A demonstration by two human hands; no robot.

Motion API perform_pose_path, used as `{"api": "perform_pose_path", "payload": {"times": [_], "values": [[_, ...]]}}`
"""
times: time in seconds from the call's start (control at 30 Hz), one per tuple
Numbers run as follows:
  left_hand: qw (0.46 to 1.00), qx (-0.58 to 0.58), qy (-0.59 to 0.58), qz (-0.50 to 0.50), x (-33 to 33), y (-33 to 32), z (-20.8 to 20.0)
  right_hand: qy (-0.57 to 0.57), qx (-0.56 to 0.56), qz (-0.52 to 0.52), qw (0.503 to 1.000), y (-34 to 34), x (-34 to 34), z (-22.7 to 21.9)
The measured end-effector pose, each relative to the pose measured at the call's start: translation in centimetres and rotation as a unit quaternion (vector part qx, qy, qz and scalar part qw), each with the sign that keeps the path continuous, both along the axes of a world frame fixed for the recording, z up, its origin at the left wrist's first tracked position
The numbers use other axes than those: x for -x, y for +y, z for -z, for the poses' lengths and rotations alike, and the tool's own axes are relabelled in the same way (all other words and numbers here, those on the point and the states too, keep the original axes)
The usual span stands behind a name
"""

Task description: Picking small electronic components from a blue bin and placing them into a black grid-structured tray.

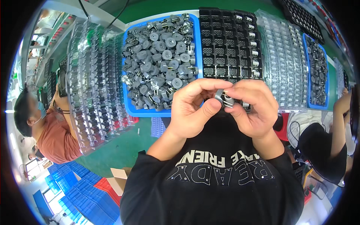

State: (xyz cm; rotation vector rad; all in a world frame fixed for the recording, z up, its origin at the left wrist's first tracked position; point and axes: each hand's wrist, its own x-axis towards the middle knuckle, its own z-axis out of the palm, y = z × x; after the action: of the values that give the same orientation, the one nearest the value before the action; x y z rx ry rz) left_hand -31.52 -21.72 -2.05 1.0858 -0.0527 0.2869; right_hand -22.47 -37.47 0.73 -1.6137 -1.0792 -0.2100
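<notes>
My left hand and my right hand meet in front of my chest, both closed on one small grey plastic part with metal pieces. Thumb and forefinger of each hand pinch it from either side; the fingers hide some of it. Just beyond my left hand lies a blue tray heaped with round grey plastic parts, several with shiny metal prongs. Behind my right hand, a black compartment tray carries shiny parts along its right column.
Clear plastic trays are stacked left of the blue tray, and more clear trays lie right of the black one. Farther right is another blue tray of grey parts. One person sits at left, another at right.
</notes>
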Motion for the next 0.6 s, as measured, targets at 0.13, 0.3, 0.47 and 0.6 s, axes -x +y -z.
{"api": "perform_pose_path", "payload": {"times": [0.13,0.3,0.47,0.6], "values": [[0.999,-0.036,0.027,-0.014,-0.2,0.0,-0.2,-0.001,0.000,-0.013,1.000,-0.1,-0.6,0.5],[0.997,-0.075,0.016,-0.021,-0.6,-0.1,0.0,0.066,0.017,0.029,0.997,-0.7,-0.5,0.1],[0.949,-0.305,0.070,-0.051,0.0,-0.3,0.0,0.123,0.067,0.011,0.990,-2.3,-1.1,1.5],[0.805,-0.564,0.101,-0.154,-1.0,2.1,0.2,0.132,0.168,0.163,0.963,-5.9,-3.9,2.5]]}}
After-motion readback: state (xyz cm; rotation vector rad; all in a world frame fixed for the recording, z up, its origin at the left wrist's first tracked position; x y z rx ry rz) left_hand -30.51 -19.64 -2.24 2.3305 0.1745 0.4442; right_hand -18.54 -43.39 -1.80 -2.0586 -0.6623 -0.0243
